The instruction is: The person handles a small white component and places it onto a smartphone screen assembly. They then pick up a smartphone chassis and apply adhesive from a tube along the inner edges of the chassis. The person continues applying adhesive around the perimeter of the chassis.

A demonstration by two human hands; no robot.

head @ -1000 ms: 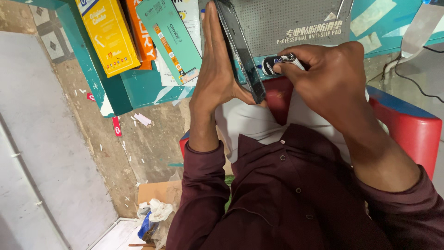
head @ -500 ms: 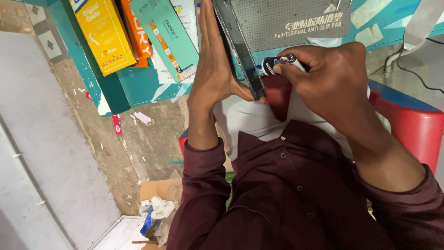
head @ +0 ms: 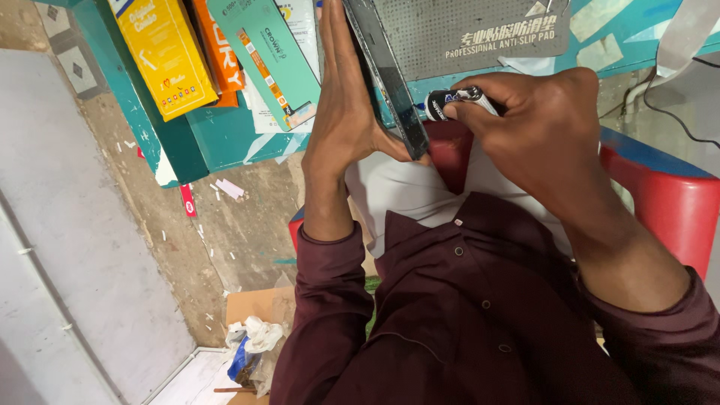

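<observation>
— Closest in?

— Maroon shirt [head: 465, 322], both sleeves reaching away over a red seat [head: 675, 202].

— Left hand [head: 345, 127]?

— Flat and upright, fingers straight and pressed together along one face of a phone [head: 386, 75], thumb hooked round the lower end. Phone stood on edge, off the tabletop, just at its near edge.

— Right hand [head: 547, 127]?

— Curled, thumb and fingertips pinching a small black tube [head: 454, 101]. Tip aimed at the phone's lower part, very close; touching or not, cannot tell.

— Step in hand, then?

— Probably bringing the tube's tip to the phone's side, with the left hand as a brace.

— Needed next?

— Likely a steady left hand, a light squeeze, a slow line along the side without wandering onto the glass.

— Farther off?

— Grey dotted mat [head: 465, 30] on the tabletop, just behind the phone. Toward the left edge of the teal tabletop [head: 225, 139], a yellow box [head: 161, 56] and a green box [head: 274, 64], overhanging.
</observation>
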